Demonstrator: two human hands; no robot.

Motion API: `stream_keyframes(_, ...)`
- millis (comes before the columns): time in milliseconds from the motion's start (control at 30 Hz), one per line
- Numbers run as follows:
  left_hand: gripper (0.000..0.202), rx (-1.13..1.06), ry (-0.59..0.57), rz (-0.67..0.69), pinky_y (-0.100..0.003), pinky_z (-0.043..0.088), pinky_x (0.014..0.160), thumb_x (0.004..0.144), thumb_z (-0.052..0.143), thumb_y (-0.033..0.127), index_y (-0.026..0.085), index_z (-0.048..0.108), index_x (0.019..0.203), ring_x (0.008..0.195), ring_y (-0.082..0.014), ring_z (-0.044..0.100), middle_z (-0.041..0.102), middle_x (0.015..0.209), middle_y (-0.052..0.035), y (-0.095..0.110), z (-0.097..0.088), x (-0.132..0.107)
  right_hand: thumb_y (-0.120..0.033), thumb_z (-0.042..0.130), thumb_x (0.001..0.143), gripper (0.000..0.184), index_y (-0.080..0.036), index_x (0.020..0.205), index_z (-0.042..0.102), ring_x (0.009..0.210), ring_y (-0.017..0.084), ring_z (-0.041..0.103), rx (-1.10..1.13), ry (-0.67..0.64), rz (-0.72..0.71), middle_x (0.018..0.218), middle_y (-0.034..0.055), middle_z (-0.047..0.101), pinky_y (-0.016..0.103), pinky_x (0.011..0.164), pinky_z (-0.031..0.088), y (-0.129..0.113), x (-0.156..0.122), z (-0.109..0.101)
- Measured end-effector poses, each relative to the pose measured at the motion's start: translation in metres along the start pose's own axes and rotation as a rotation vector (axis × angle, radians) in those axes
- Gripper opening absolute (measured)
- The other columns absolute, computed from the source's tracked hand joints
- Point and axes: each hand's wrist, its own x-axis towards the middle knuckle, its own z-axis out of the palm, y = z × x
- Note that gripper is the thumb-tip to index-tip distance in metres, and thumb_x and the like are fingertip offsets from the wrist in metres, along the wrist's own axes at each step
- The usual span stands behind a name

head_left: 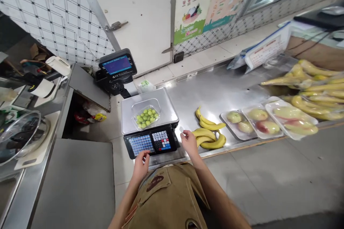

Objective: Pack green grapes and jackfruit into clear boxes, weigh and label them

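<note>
My left hand (141,166) rests its fingertips on the lower edge of the key panel (150,142) of an electronic price scale. On the scale's steel platter (166,105) sits a clear plastic tray of small green grapes (146,116). My right hand (189,142) hangs just right of the panel, pinching a small white slip (181,129), perhaps a label. A bunch of yellow bananas (208,134) lies close beyond its fingers on the steel counter (215,93).
Film-wrapped trays of apples (291,121) and wrapped bananas (309,86) line the counter to the right. The scale's customer display (116,65) stands behind it. A glass pot lid (20,136) and a white cutting board lie on the left, beside an open cabinet.
</note>
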Motion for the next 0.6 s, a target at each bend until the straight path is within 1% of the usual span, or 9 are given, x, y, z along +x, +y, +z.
stream_keyframes(33,0.031,-0.012,0.008,-0.011,-0.035,0.056,0.079,0.098,0.060,0.044,0.023,0.076,0.112,0.089,-0.0239,0.072,0.081,0.105,-0.0096,0.001,-0.001,0.003,-0.046,0.062,0.082,0.027,-0.024,0.096,0.066,0.078,0.025,0.063,0.027,-0.052,-0.010,0.088,0.0073,0.069,0.040,0.071,0.056,-0.014,-0.004,-0.001)
stream_keyframes(67,0.029,-0.021,0.022,-0.010,-0.035,0.056,0.079,0.098,0.060,0.043,0.023,0.076,0.111,0.087,-0.0236,0.072,0.080,0.104,-0.0092,0.004,-0.004,0.007,-0.049,0.062,0.084,0.029,-0.024,0.098,0.066,0.068,0.021,0.059,0.080,-0.150,-0.006,0.083,0.0042,0.067,0.034,0.060,0.051,-0.032,-0.005,0.001)
stream_keyframes(133,0.026,-0.024,0.090,0.038,-0.037,0.056,0.083,0.098,0.060,0.041,0.023,0.076,0.109,0.088,-0.0238,0.070,0.079,0.103,-0.0088,0.016,-0.011,0.021,-0.048,0.067,0.083,0.030,-0.025,0.103,0.065,0.053,0.014,0.045,0.237,-0.481,0.102,0.071,-0.0020,0.060,0.024,0.046,0.034,-0.075,-0.001,0.017)
stream_keyframes(200,0.023,0.007,0.208,0.140,-0.039,0.055,0.093,0.099,0.059,0.037,0.024,0.076,0.107,0.096,-0.0254,0.069,0.077,0.106,-0.0094,0.036,-0.023,0.042,-0.037,0.075,0.079,0.028,-0.023,0.101,0.065,0.047,0.009,0.032,0.367,-0.864,0.329,0.064,-0.0055,0.054,0.019,0.042,0.021,-0.119,0.011,0.042)
stream_keyframes(267,0.025,0.090,0.299,0.264,-0.043,0.052,0.104,0.101,0.056,0.033,0.024,0.076,0.112,0.108,-0.0273,0.066,0.074,0.111,-0.0106,0.061,-0.035,0.069,-0.027,0.077,0.075,0.021,-0.020,0.090,0.064,0.045,0.006,0.025,0.356,-1.007,0.452,0.060,-0.0055,0.051,0.017,0.040,0.014,-0.156,0.027,0.069)
stream_keyframes(333,0.032,0.196,0.281,0.384,-0.045,0.049,0.111,0.104,0.050,0.028,0.023,0.074,0.123,0.118,-0.0283,0.062,0.071,0.120,-0.0126,0.082,-0.045,0.096,-0.023,0.074,0.077,0.014,-0.019,0.081,0.061,0.044,0.004,0.021,0.308,-1.020,0.496,0.058,-0.0041,0.051,0.016,0.039,0.010,-0.179,0.039,0.087)
stream_keyframes(400,0.038,0.295,0.176,0.471,-0.047,0.047,0.114,0.105,0.046,0.025,0.021,0.071,0.133,0.124,-0.0289,0.060,0.067,0.129,-0.0145,0.097,-0.050,0.119,-0.023,0.069,0.080,0.012,-0.019,0.078,0.058,0.043,0.004,0.018,0.284,-1.010,0.518,0.059,-0.0026,0.052,0.016,0.038,0.008,-0.189,0.044,0.091)
stream_keyframes(500,0.039,0.441,0.034,0.517,-0.051,0.045,0.117,0.106,0.046,0.027,0.022,0.069,0.137,0.131,-0.0309,0.056,0.064,0.137,-0.0146,0.104,-0.049,0.141,-0.027,0.064,0.087,0.012,-0.020,0.080,0.057,0.043,0.005,0.020,0.275,-0.962,0.505,0.062,-0.0003,0.057,0.016,0.036,0.010,-0.185,0.039,0.071)
stream_keyframes(600,0.041,0.545,0.015,0.506,-0.055,0.042,0.119,0.106,0.050,0.034,0.026,0.066,0.143,0.136,-0.0326,0.051,0.059,0.144,-0.0124,0.100,-0.041,0.149,-0.030,0.063,0.091,0.013,-0.022,0.085,0.055,0.043,0.006,0.025,0.282,-0.877,0.460,0.065,0.0004,0.060,0.016,0.035,0.014,-0.176,0.030,0.042)
